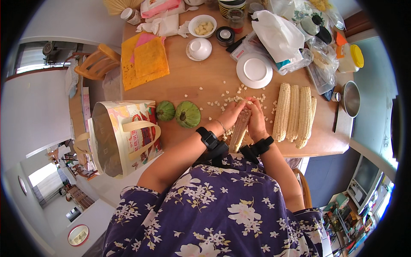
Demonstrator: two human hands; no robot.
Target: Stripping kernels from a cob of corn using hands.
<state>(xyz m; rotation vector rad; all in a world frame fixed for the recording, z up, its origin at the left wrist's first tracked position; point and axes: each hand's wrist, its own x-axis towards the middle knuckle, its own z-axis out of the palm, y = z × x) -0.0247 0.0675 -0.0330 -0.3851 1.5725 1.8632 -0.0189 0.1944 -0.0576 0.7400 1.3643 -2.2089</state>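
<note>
Left hand [231, 115] and right hand [257, 121] both gripping a largely stripped, pinkish-brown corn cob [241, 128] over near edge of brown wooden counter [192, 77]; they cover its far end. Loose cream kernels [216, 103] around, part-hidden. Right: pale-yellow full cobs [293, 113], outermost mostly masked. Left: two ribbed green squashes [188, 115], printed cream bag [141, 136], interior too shadowed to read.

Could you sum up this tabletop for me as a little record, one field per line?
Surface: wooden table
Right hand: right hand, curled against a partly stripped corn cob
Left hand: left hand, at that cob's far end; exact grip unclear
Loose bits: pale kernels scattered around the hands
Right side: unstripped cobs, lying side by side
Left side: two round green vegetables, beside an open bag
</note>
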